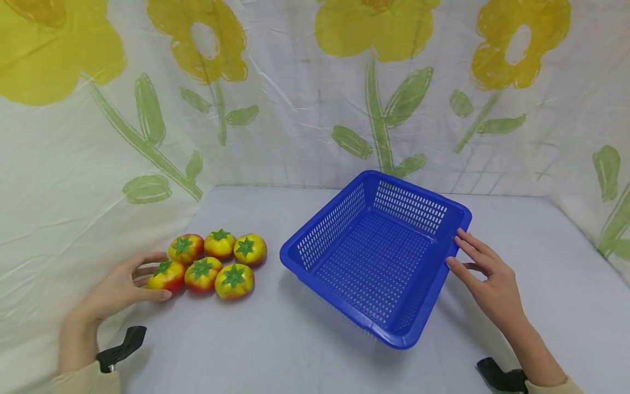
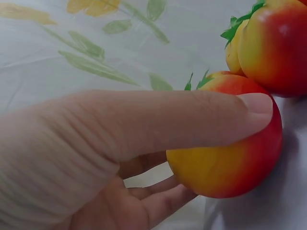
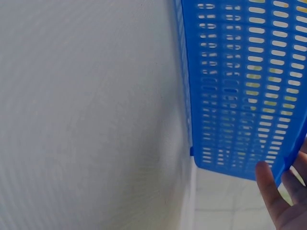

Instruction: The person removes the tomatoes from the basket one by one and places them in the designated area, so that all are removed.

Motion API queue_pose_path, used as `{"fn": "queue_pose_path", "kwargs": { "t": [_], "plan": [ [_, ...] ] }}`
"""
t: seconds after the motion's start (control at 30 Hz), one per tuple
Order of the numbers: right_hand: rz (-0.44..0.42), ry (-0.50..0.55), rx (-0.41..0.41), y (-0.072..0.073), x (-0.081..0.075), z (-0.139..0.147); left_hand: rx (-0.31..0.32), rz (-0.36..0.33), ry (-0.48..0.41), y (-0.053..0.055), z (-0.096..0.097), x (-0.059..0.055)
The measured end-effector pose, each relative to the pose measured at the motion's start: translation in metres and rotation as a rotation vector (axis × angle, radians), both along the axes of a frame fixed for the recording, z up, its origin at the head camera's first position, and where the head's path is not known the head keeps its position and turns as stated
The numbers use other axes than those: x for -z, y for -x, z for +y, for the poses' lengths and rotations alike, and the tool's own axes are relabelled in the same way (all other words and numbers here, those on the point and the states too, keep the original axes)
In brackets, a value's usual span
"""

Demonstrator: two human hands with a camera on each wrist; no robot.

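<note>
My left hand [image 1: 127, 282] curls round the leftmost red-and-yellow tomato [image 1: 168, 277] in the front row. In the left wrist view, the thumb lies across this tomato [image 2: 218, 167], with the fingers on its far side partly hidden. Several more tomatoes with green star-shaped tops, such as the front right one [image 1: 234, 281], sit close together in two rows. To their right stands a blue basket [image 1: 289, 253] with slotted walls and nothing inside. My right hand [image 1: 492, 279] holds the basket's right rim by the fingertips; in the right wrist view, one fingertip meets the slotted outer wall [image 3: 225, 96].
The white tabletop [image 1: 206, 350] lies under everything. Behind it hangs a pale cloth [image 1: 295, 109] printed with yellow flowers and green leaves, which continues down both sides. Black mounts [image 1: 123, 347] are strapped to both wrists.
</note>
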State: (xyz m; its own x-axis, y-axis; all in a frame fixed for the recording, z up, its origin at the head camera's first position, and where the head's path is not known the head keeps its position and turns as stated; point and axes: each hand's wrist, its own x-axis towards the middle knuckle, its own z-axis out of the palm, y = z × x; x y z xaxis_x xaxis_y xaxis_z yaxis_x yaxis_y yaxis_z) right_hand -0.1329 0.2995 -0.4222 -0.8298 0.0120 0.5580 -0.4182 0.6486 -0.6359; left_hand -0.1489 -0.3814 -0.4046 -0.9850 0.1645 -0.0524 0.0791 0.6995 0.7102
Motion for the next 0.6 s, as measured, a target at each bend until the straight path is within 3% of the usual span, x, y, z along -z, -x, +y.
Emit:
{"fn": "queue_pose_path", "kwargs": {
  "t": [0.37, 0.6],
  "plan": [
    [-0.022, 0.002, 0.005, -0.0011, -0.0020, -0.0033, -0.004, -0.049, -0.091, -0.0006, -0.0071, 0.0076],
    [-0.006, 0.010, -0.001, -0.0022, -0.0024, -0.0026, 0.002, -0.058, -0.076, -0.0010, -0.0065, 0.0055]
  ]
}}
